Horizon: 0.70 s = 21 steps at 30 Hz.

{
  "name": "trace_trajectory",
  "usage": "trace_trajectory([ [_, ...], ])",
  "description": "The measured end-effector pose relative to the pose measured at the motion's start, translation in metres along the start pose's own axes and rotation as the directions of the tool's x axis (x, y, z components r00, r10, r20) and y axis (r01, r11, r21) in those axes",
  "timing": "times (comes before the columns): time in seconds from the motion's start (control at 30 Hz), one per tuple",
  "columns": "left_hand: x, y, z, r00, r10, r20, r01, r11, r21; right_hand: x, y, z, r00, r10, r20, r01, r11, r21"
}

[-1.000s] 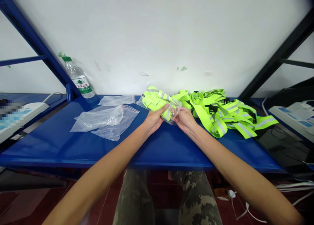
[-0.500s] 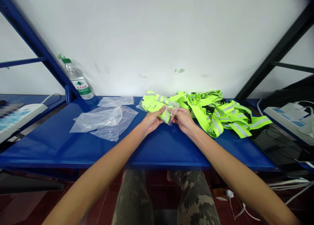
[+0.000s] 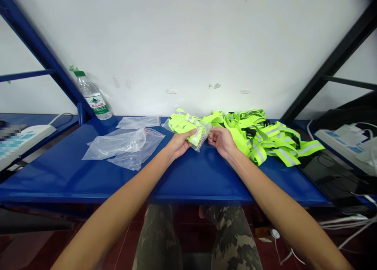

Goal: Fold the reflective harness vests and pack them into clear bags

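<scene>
Reading left to right, with the hands as centre and the wall at 12 o'clock. Far out at 10 o'clock, a white power strip [image 3: 32, 138] sits on a lower shelf, its top partly blurred. Beyond it, at the back corner of the blue steel counter [image 3: 59, 179], a plastic water bottle [image 3: 92, 97] stands tilted against the wall. At 9 o'clock, loose zip bags [image 3: 123, 146] lie overlapping on the counter.

At 12 o'clock, just above the counter, we have a small zip bag [image 3: 203, 138] holding folded hi-vis strap [image 3: 184, 123], partly sticking out. The left hand [image 3: 179, 144] cups it, fingers curled beneath and thumb pressed on top. The right hand [image 3: 222, 141] pinches the bag's right edge with its fingertips.

Just beside that hand, at 2 o'clock, lies a heap of reflective belts [image 3: 259, 138] with black buckles. At 3 o'clock we note a dark tablet [image 3: 332, 179], with a second power strip [image 3: 343, 142] behind it.
</scene>
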<state>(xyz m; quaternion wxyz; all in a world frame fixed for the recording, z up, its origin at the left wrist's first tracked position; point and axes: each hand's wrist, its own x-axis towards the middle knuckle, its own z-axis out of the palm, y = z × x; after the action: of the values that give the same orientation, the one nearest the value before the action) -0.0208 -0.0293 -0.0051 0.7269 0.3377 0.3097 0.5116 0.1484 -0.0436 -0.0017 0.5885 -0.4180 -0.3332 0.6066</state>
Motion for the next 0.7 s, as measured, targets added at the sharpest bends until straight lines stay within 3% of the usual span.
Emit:
trace_trajectory([
  [0.07,0.001,0.002,-0.002,1.0,0.012,-0.024,-0.012,1.0,0.004,0.001,-0.001,-0.002,0.999,-0.013,-0.036,0.014,1.0,0.018],
  [0.17,0.002,0.004,-0.005,1.0,0.011,-0.028,-0.011,1.0,0.028,0.002,0.001,-0.004,0.999,-0.031,0.03,0.033,0.997,-0.074],
  [0.3,0.003,0.004,-0.009,0.998,-0.028,0.05,0.025,0.998,0.066,0.002,0.004,-0.005,0.996,-0.036,0.077,0.046,0.99,-0.134],
  [0.47,0.004,0.004,-0.012,0.989,-0.093,0.116,0.084,0.994,0.075,0.003,0.0,-0.008,0.998,-0.052,0.045,0.058,0.987,-0.149],
  [0.6,-0.001,0.007,-0.015,0.948,-0.229,0.22,0.202,0.969,0.14,0.005,0.0,-0.011,0.996,-0.08,-0.039,0.073,0.985,-0.158],
  [0.7,-0.005,0.008,-0.014,0.915,-0.323,0.24,0.263,0.932,0.25,0.006,0.001,-0.011,0.992,-0.115,-0.053,0.104,0.98,-0.171],
])
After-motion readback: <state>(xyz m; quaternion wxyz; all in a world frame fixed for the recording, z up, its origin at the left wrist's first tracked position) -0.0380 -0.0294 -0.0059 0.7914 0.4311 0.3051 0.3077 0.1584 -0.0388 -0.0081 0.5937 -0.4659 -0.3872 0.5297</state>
